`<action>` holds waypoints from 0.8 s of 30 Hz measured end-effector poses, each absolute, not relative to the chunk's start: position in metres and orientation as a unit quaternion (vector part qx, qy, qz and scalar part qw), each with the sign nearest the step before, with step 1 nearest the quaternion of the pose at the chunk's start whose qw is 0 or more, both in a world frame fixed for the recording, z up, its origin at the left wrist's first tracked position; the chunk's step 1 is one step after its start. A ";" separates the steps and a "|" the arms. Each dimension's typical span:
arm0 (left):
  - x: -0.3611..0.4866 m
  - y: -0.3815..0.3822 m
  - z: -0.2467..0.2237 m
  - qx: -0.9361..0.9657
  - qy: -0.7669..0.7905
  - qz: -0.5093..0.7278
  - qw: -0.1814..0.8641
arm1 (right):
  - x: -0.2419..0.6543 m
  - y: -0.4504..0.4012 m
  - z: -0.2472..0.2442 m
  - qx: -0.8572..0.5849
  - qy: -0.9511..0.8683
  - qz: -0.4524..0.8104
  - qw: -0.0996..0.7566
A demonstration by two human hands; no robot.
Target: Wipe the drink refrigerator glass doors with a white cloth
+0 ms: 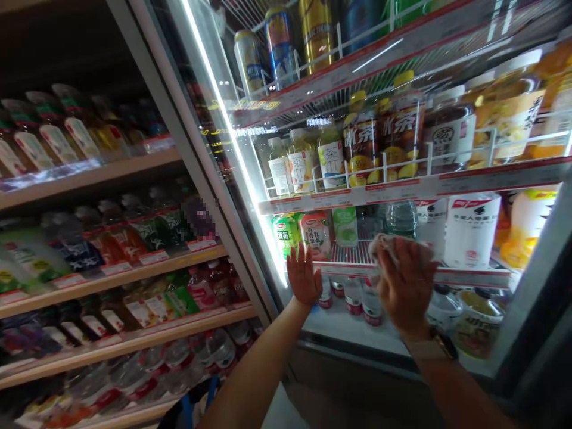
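Observation:
In front of me stands a lit drinks fridge with a glass door. My left hand lies flat against the glass near its left side, fingers spread, holding nothing. A pale crumpled cloth is under my right hand, pressed to the glass at the lower shelf's height. That hand's fingers lie over the cloth, partly hiding it, and its wrist wears a watch. Behind the glass near my left hand are a green carton-like drink and a pink one.
Fridge shelves hold iced tea bottles, cans and large white packs. Large tubs sit at the bottom right. To the left, open wooden shelves carry rows of bottles. A metal frame divides them from the fridge.

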State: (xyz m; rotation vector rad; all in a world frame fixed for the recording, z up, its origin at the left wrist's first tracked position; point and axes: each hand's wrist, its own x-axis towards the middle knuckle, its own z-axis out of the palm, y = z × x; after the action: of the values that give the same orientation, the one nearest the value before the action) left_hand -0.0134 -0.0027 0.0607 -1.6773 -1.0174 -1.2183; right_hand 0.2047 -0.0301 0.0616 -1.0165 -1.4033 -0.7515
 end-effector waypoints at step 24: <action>-0.011 -0.003 0.061 -0.656 -0.416 -0.467 0.422 | 0.217 -0.014 0.079 -0.475 -0.497 -0.303 0.660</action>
State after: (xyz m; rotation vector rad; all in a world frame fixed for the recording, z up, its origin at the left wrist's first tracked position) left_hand -0.0108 -0.0032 0.0611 -1.6437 -1.0424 -1.1690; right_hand 0.2170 -0.0141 0.0789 -1.0751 -1.1234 -0.6850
